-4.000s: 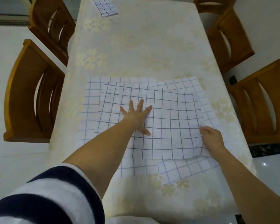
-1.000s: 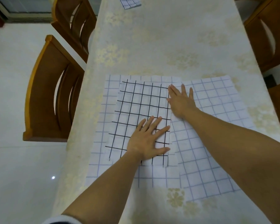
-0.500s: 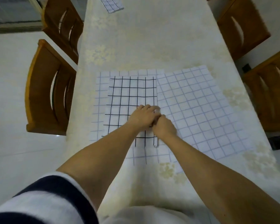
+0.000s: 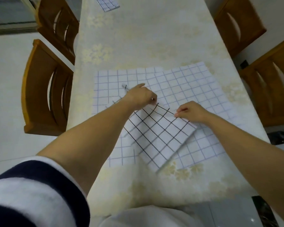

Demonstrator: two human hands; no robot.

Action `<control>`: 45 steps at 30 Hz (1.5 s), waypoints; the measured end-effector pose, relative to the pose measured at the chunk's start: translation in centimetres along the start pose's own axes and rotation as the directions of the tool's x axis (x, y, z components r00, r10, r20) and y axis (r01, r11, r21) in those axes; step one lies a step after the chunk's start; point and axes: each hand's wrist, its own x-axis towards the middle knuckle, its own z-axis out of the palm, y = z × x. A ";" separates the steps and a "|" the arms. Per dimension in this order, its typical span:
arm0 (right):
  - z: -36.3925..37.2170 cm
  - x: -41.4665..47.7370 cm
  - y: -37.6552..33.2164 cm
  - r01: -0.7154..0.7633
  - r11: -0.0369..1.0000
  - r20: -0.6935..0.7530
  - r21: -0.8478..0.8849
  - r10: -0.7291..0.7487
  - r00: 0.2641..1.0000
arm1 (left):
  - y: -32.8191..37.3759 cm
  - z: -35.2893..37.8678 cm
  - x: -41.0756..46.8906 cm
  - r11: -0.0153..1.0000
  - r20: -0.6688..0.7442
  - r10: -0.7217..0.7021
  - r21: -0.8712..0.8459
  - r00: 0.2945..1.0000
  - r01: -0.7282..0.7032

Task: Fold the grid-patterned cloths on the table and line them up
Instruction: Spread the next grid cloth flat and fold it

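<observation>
Two grips, left grip (image 4: 141, 97) and right grip (image 4: 192, 113), each pinch the far edge of the black-grid cloth (image 4: 161, 136), which trails from them toward the person over blue-grid cloths (image 4: 195, 86) on the surface (image 4: 154, 38). Fold well by keeping both pinches level and matching edges before pressing.

No legible text, label, brand, number or sign found. The black-grid cloth (image 4: 157, 135) in the grip bears ruled lines only, as do the blue-grid cloths (image 4: 195, 89) beneath it. The table cover (image 4: 154, 38) bears a floral print.
</observation>
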 end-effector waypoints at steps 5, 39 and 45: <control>-4.3 1.5 2.6 0.014 0.979 0.077 -0.204 0.002 0.997 | -1.9 0.2 -1.1 0.952 0.035 -0.252 -0.167 0.967 0.255; 4.2 4.3 7.6 -0.125 0.833 -0.332 -0.539 -0.074 0.940 | 2.7 10.3 -1.7 0.876 -0.056 -0.462 -0.182 0.885 0.446; 3.9 3.9 5.0 -0.162 0.799 -0.345 -0.579 -0.060 0.937 | 2.8 9.1 -1.9 0.884 -0.026 -0.458 -0.114 0.889 0.452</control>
